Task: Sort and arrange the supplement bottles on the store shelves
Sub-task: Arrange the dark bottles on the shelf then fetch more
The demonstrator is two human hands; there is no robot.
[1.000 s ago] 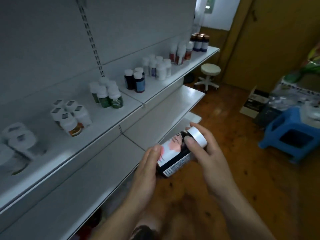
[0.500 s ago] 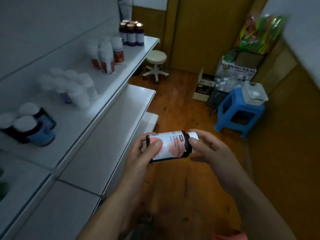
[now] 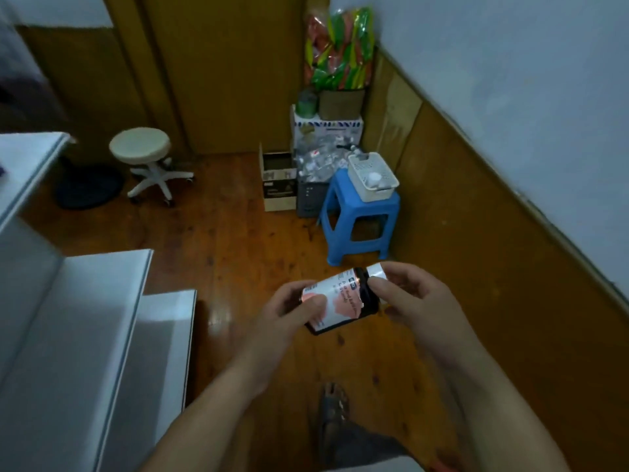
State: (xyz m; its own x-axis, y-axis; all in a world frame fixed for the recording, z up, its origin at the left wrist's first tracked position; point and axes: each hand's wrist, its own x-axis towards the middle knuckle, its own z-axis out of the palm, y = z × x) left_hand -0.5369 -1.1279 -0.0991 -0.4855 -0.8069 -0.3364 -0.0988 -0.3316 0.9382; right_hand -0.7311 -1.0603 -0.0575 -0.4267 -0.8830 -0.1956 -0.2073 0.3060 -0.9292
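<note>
A: What does the bottle (image 3: 340, 301) look like?

B: Dark body, white label with a pink patch, silver-white cap (image 3: 377, 271). It lies tilted on its side, in the air above the wooden floor (image 3: 245, 240).

A: And the room?

B: White shelves (image 3: 85, 321) on the left. Farther back, a cream stool (image 3: 144, 155) by a wooden door, and a blue stool (image 3: 360, 219) with a white basket (image 3: 372, 177) on it, beside boxes.

A: How is it held?

B: The left hand (image 3: 275, 321) wraps the base end, its thumb pressed on the label. The right hand (image 3: 418, 301) closes its fingers around the cap end.
</note>
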